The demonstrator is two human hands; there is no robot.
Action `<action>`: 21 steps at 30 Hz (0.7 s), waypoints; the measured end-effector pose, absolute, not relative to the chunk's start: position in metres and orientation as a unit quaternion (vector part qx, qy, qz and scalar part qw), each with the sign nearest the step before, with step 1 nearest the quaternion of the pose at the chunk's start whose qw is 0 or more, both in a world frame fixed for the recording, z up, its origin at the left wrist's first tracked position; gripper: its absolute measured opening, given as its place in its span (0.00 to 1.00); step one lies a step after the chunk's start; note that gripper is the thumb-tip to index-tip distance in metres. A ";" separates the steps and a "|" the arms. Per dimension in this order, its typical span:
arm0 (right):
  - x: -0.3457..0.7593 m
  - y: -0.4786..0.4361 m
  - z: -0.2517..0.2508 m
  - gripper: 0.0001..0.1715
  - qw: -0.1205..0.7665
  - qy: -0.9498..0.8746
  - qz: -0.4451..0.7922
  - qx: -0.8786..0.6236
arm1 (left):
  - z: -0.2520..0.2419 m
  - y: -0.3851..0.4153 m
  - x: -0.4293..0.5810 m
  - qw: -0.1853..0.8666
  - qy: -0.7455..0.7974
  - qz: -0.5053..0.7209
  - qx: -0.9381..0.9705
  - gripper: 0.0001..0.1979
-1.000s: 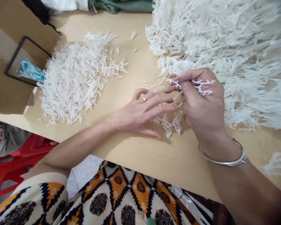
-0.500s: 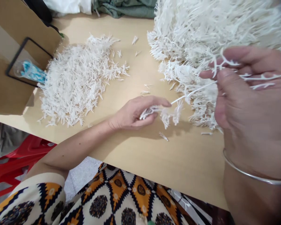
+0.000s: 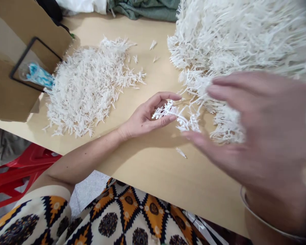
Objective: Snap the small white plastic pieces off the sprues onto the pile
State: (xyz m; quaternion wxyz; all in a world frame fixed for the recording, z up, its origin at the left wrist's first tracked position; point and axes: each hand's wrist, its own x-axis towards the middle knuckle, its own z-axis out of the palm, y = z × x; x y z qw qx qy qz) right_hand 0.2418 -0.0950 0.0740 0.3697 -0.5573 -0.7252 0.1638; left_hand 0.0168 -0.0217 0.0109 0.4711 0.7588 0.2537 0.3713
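The left hand [image 3: 149, 117] loosely held a cluster of white sprigs [image 3: 187, 120] between curled fingers and thumb, its tips extending right above the table [image 3: 142, 173]; this cupped hold probably kept the fine branches gathered without crushing them. The right hand [image 3: 267, 126], blurred, was spread wide, thumb well apart from fingers, with nothing visible in its grasp; its thumb tip came close to the cluster, seemingly to leave room around it. A small pile [image 3: 84, 92] lay left and a larger heap [image 3: 232, 41] far right, their separation perhaps keeping two lots from mixing and leaving working space between. One loose sprig [image 3: 181, 152] lay just nearer than the cluster. At left, a blue-and-white pack [image 3: 39, 75] leaned by a cardboard box [image 3: 5, 98]; no brand, label or writing was readable on either.
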 end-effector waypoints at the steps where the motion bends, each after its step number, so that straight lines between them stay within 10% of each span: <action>1: 0.232 -0.095 0.067 0.53 0.328 -0.778 0.128 -0.521 | 0.011 -0.021 0.016 0.471 0.255 0.369 0.760 0.21; 9: 0.214 -0.090 0.017 0.20 0.433 -0.697 0.139 -0.554 | 0.003 -0.020 0.016 0.454 0.258 0.357 0.774 0.34; 12: 0.220 -0.085 0.026 0.02 0.439 -0.657 0.229 -0.569 | 0.004 -0.018 0.016 0.431 0.257 0.383 0.775 0.21; 21: 0.225 -0.074 0.013 0.06 0.438 -0.608 0.389 -0.536 | 0.006 -0.017 0.016 0.566 0.286 0.363 0.682 0.20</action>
